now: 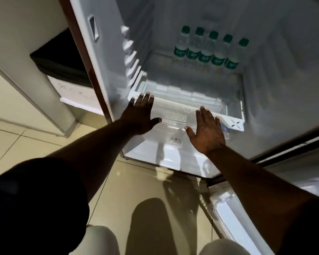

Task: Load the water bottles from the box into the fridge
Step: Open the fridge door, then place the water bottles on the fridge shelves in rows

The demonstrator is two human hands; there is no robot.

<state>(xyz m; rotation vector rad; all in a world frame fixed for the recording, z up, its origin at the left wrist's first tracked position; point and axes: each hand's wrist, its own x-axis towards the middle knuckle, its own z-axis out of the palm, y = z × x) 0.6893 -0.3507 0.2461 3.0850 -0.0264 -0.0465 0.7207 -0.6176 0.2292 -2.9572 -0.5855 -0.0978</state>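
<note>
Head view looks down into the open fridge [191, 15], where the task's things stand: the bottles [207, 48] are upright in one row along the back of the clear shelf [175, 111], touching side by side. The box is not in view. The left hand [140, 116] reaches to the shelf's front left corner and the right hand [206, 131] to its front right; each grip is spread flat, fingers straight, holding nothing. Whether the palms touch the shelf edge I cannot tell.

My judgement: the shelf is being steadied or pushed home before more bottles go in. Doing it well means pressing evenly from both corners so it slides straight, and gently, so the row at the back does not topple.

Counted: one fridge, one clear shelf, one bin [75, 92] marked for recycling at the left, two hands, five green-capped bottles. A bluish shape by the right hand is too blurred to name
</note>
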